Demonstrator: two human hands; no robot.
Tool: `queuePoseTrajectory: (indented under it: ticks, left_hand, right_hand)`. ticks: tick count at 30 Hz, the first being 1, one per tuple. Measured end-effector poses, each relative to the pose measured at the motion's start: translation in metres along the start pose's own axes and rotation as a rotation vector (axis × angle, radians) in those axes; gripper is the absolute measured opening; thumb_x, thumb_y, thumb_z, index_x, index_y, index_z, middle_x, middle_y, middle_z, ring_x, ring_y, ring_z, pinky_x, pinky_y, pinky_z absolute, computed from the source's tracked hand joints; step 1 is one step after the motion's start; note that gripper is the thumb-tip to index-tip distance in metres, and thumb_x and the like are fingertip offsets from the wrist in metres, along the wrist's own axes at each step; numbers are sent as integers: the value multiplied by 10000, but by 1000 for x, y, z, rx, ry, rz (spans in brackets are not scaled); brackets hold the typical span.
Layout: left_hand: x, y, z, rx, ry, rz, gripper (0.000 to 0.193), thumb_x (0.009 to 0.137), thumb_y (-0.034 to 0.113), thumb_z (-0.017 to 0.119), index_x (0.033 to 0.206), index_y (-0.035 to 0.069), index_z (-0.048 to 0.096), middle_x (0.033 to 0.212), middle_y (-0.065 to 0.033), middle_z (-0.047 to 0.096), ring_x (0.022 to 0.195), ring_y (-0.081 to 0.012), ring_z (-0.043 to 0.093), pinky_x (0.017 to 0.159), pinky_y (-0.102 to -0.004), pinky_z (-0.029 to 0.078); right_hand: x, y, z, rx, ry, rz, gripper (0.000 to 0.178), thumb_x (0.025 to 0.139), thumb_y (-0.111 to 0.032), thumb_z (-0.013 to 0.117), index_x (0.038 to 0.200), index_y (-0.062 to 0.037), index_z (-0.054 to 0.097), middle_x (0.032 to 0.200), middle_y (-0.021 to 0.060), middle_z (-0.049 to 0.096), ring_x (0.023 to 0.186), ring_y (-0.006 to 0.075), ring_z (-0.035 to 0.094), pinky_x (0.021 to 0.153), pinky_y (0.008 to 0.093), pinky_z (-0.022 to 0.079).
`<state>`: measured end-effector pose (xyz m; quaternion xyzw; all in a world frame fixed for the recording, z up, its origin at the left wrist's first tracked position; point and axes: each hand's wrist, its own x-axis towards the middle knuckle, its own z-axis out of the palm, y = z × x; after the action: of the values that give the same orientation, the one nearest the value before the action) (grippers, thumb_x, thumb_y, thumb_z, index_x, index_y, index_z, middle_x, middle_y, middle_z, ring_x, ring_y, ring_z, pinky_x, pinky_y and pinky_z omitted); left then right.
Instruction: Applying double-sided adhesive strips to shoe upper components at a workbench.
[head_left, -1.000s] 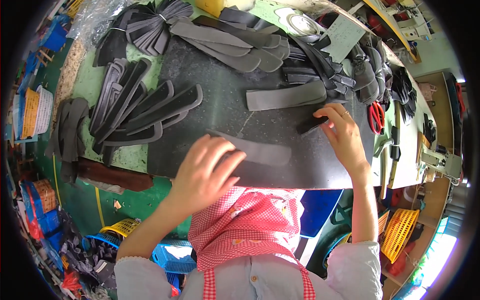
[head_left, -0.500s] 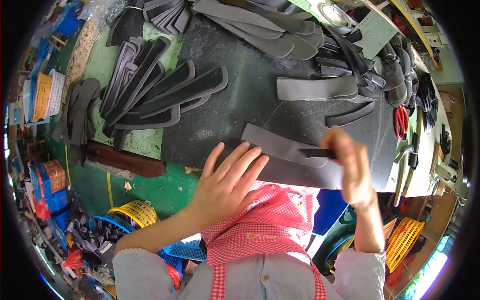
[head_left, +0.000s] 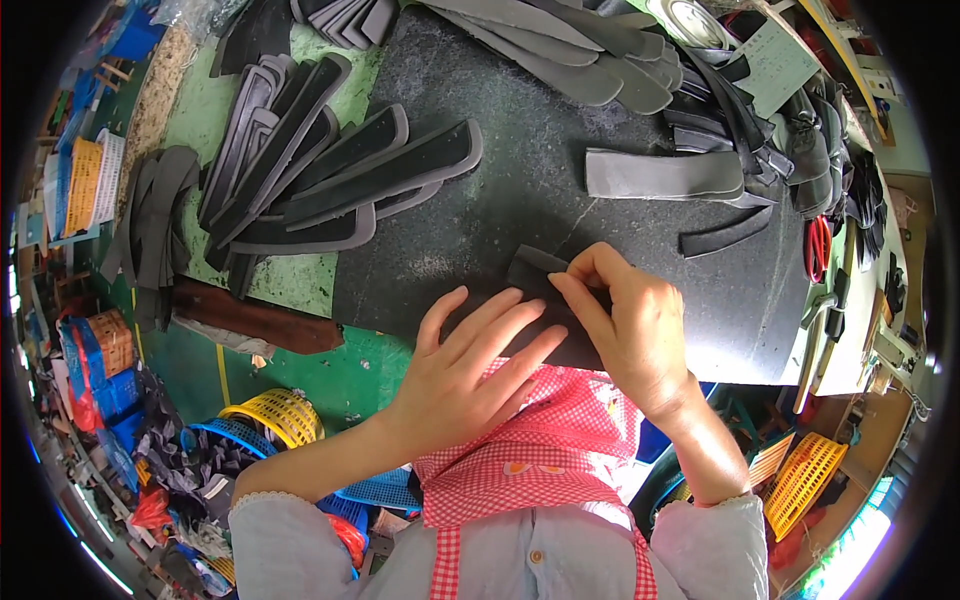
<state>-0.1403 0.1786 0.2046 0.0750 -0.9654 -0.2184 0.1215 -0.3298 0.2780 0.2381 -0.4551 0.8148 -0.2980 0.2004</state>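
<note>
A grey foam-like strip [head_left: 535,265] lies at the near middle of the dark work mat, its left end showing and the rest mostly hidden by my hands. My right hand [head_left: 635,325] is closed over it, thumb and forefinger pinched at its upper edge on a black strip that is largely covered by the fingers. My left hand [head_left: 470,365] lies with fingers spread, its fingertips beside the strip's left part; whether they press on it I cannot tell. To the right, beyond my hands, rests a wide grey strip [head_left: 660,175] with a curved black strip [head_left: 727,232] below it.
Black pieces with grey borders [head_left: 400,180] fan out at the left, beside hanging grey strips [head_left: 160,220]. Long grey pieces [head_left: 560,60] are stacked at the far side. Red-handled scissors [head_left: 818,250] lie at the right edge. A yellow basket [head_left: 280,415] stands below the table.
My right hand has moved left with the black strip, from the grey strip's right end toward its left end. My left hand has stayed nearly in place; the view has shifted slightly.
</note>
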Motion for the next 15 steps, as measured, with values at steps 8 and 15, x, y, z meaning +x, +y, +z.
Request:
queuePoseTrajectory:
  ticks: [8, 15]
  left_hand:
    - [10, -6, -1, 83, -17, 3, 714, 966, 492, 639, 1496, 25, 537, 1489, -99, 560, 1396, -271, 526, 1151, -476, 374]
    - [15, -2, 2, 217, 12, 1, 674, 924, 558, 659, 1460, 150, 622, 1415, -72, 542, 1306, -256, 536, 1110, -505, 365]
  right_hand:
    - [-18, -6, -39, -24, -61, 162, 206, 940, -242, 776, 995, -66, 685, 783, 107, 734, 666, 286, 732, 590, 370, 553]
    - [-43, 44, -67, 371, -104, 612, 210, 924, -168, 799, 896, -4, 670, 646, 59, 682, 563, 128, 661, 525, 256, 508]
